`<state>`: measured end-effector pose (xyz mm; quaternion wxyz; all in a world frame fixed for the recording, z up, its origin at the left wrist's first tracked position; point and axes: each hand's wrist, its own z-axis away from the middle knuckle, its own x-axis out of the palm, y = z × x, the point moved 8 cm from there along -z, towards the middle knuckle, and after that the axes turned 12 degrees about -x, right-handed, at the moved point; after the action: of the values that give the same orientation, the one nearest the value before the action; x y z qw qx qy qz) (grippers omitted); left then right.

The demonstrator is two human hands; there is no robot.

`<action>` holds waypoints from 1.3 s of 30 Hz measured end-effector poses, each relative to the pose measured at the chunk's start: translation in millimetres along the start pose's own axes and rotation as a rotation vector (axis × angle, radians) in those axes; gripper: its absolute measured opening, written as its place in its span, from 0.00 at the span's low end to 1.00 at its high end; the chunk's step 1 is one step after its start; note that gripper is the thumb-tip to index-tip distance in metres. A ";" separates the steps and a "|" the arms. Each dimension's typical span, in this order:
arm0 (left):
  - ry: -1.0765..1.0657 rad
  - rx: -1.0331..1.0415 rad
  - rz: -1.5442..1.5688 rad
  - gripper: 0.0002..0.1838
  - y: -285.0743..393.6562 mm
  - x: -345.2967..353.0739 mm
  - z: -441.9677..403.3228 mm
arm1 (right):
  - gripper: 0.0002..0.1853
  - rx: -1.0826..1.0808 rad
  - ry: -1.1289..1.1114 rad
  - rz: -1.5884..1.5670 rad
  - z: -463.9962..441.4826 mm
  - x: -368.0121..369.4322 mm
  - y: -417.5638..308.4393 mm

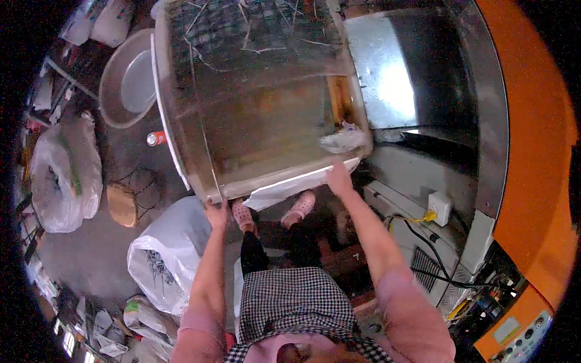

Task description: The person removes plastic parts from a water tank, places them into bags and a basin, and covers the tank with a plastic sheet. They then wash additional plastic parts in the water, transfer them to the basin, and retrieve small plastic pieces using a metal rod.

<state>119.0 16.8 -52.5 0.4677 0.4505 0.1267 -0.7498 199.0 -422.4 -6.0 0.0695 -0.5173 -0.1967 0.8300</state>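
Observation:
A large rectangular tub [266, 179] with a pale rim and a brownish inside stands in front of me. My left hand [216, 213] is closed on its near left corner. Farther right along the same near edge, my right hand [340, 180] is closed on the rim, its fingertips partly hidden. Between my hands a white sheet [284, 187] hangs along the outside of this edge. Inside the tub, a crumpled clear plastic bag [342, 140] lies in the near right corner. Thin pale strands [247, 35] lie over dark pieces at the far end.
An orange machine [535, 121] with a metal chute [387, 66] stands at right; cables run below a white socket [439, 209]. On the left floor are a round basin [108, 91], a red can [156, 138], a small stool [123, 204] and a filled plastic bag [142, 266].

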 end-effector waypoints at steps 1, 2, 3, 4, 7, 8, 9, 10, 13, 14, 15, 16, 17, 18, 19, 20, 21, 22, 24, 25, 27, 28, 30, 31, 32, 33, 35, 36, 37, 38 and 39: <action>-0.006 0.007 -0.001 0.40 1.0 5.8 6.5 | 0.25 -0.005 0.011 0.122 -13.3 -2.8 16.3; -0.052 0.056 0.010 0.39 3.6 14.8 14.0 | 0.28 -0.010 0.018 0.243 -23.8 -3.5 31.8; -0.097 0.106 0.023 0.38 8.7 25.1 22.7 | 0.31 0.081 0.065 0.186 -32.7 -21.2 41.9; -0.053 0.143 0.018 0.35 22.0 21.3 40.2 | 0.34 0.171 0.111 0.129 -40.1 -44.2 49.4; 0.007 0.301 0.097 0.30 34.4 31.1 64.5 | 0.39 0.301 0.186 0.292 -69.2 -92.0 75.6; -0.023 0.274 0.096 0.27 45.7 30.1 75.7 | 0.38 0.298 0.206 0.325 -77.8 -110.3 79.2; -0.025 0.278 0.096 0.27 54.0 28.5 82.3 | 0.38 0.302 0.208 0.326 -87.7 -117.0 92.8; -0.089 0.264 0.113 0.27 56.9 33.0 88.1 | 0.35 0.231 0.228 0.564 -98.1 -129.0 99.5; -0.191 0.188 0.135 0.27 61.9 43.4 99.7 | 0.31 0.172 0.147 0.837 -118.9 -157.9 108.8; -0.220 0.164 0.133 0.28 62.5 45.9 101.0 | 0.29 0.189 0.049 0.869 -126.2 -160.6 113.9; -0.251 0.139 0.131 0.28 60.7 49.6 100.8 | 0.29 0.187 0.048 0.865 -132.8 -159.3 125.3; -0.252 0.135 0.129 0.28 51.9 57.0 100.5 | 0.25 0.143 0.104 0.950 -137.2 -162.6 134.8; -0.194 0.204 0.153 0.29 47.9 59.0 99.0 | 0.22 0.098 0.164 1.032 -141.7 -164.0 142.1; -0.135 0.272 0.176 0.29 53.8 54.7 98.9 | 0.20 0.075 0.162 1.058 -145.3 -163.8 144.7; -0.132 0.267 0.173 0.29 53.4 55.6 98.9 | 0.20 0.125 0.030 1.054 -148.9 -160.2 153.2; -0.156 0.260 0.182 0.30 50.4 56.4 101.5 | 0.19 0.145 0.036 1.064 -150.9 -155.2 157.9; -0.176 0.254 0.187 0.30 51.1 56.5 102.8 | 0.19 0.165 0.043 1.069 -154.1 -149.1 160.6; -0.170 0.245 0.182 0.30 51.1 58.0 102.3 | 0.19 0.155 0.040 1.062 -158.0 -138.8 160.6; -0.132 0.247 0.110 0.29 53.8 58.5 100.7 | 0.21 0.282 -0.023 0.901 -160.9 -116.7 170.6; -0.126 0.237 0.103 0.29 54.5 59.1 101.1 | 0.21 0.272 -0.028 0.893 -164.9 -100.2 174.1; -0.157 0.197 0.224 0.28 55.6 60.8 102.3 | 0.25 0.151 0.110 0.718 -175.1 -72.7 167.4; -0.171 0.177 0.285 0.27 55.8 61.6 102.2 | 0.34 0.149 0.023 0.745 -175.9 -70.7 142.5; -0.142 0.209 0.239 0.26 59.7 59.2 101.5 | 0.34 0.007 0.103 0.587 -192.9 -48.6 110.9; -0.125 0.249 0.200 0.25 68.4 57.0 103.5 | 0.34 -0.122 0.182 0.437 -199.8 -43.1 88.2; -0.092 0.328 0.237 0.24 77.8 49.6 108.4 | 0.34 -0.129 0.178 0.431 -206.2 -33.5 72.5; -0.086 0.322 0.234 0.24 81.9 46.6 109.7 | 0.34 -0.214 0.178 0.410 -211.9 -30.0 42.7; -0.161 0.251 0.323 0.24 82.5 47.4 108.9 | 0.34 -0.308 0.179 0.383 -227.3 -10.1 9.1; -0.240 0.158 0.436 0.24 79.3 49.9 109.0 | 0.33 -0.270 0.112 0.415 -239.4 7.5 3.6; -0.233 0.154 0.434 0.24 81.0 46.6 109.1 | 0.33 -0.231 0.045 0.450 -248.6 23.7 -0.3; -0.206 0.211 0.401 0.24 85.8 41.6 109.9 | 0.30 -0.174 0.055 0.465 -254.3 32.6 -1.2; -0.180 0.268 0.369 0.24 91.8 37.0 111.0 | 0.30 -0.183 0.054 0.464 -258.4 34.6 -11.0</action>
<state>126.3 -121.5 1.7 0.5424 0.4554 -0.1004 -0.6988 411.2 -335.5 -130.5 -0.1646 -0.5747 -0.1450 0.7884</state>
